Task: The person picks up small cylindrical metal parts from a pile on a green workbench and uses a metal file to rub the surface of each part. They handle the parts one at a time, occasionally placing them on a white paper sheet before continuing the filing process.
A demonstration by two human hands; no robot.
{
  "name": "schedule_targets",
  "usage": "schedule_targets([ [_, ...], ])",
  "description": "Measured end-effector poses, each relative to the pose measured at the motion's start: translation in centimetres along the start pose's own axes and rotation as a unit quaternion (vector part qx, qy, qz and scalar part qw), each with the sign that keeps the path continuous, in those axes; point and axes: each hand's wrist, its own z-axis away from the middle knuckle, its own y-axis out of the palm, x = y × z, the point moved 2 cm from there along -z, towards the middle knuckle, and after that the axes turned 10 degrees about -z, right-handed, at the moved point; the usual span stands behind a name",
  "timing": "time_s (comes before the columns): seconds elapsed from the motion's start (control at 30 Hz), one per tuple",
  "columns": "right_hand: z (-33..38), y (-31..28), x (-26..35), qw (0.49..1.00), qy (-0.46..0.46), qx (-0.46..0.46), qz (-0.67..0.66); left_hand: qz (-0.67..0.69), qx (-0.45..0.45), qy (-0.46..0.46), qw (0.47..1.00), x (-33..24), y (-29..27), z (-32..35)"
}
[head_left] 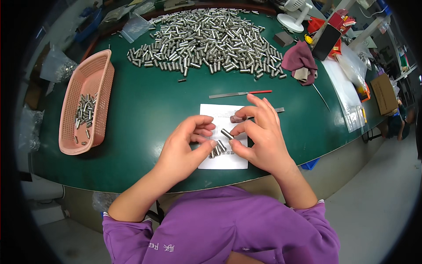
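Between the thumb and forefinger of my right hand (262, 138) is a short metal pin (227, 133), tilted above a white sheet of paper (206, 163). My left hand (185, 143) is curved with fingers apart, its thumb beside several metal pins (217, 149) that lie on the paper; nothing shows in its grasp. Just behind the right fingers is a dark reddish-brown piece (238, 119), partly hidden, whose kind I cannot make out. Beyond the paper lies a file (228, 95) with a red handle.
A big heap of metal pins (211, 39) covers the back of the green table (145, 105). To the left stands a pink plastic basket (107, 83) holding some pins. A maroon cloth (299, 59), a white fan (292, 20) and plastic bags (351, 110) are at the right.
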Motion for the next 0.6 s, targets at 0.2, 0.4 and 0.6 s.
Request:
schedule_targets([
  [0.2, -0.4, 0.7, 0.4, 0.996, -0.018, -0.083, -0.020, 0.275, 0.071, -0.040, 0.958, 1.4, 0.7, -1.7],
  [0.4, -0.2, 1.3, -0.2, 0.995, -0.039, -0.085, -0.021, 0.312, 0.075, -0.049, 0.946, 2.4, 0.9, -1.6],
  [0.6, -0.4, 1.6, -0.2, 0.994, -0.044, -0.092, -0.033, 0.313, 0.073, -0.051, 0.945, 3.0, 0.8, -1.9],
])
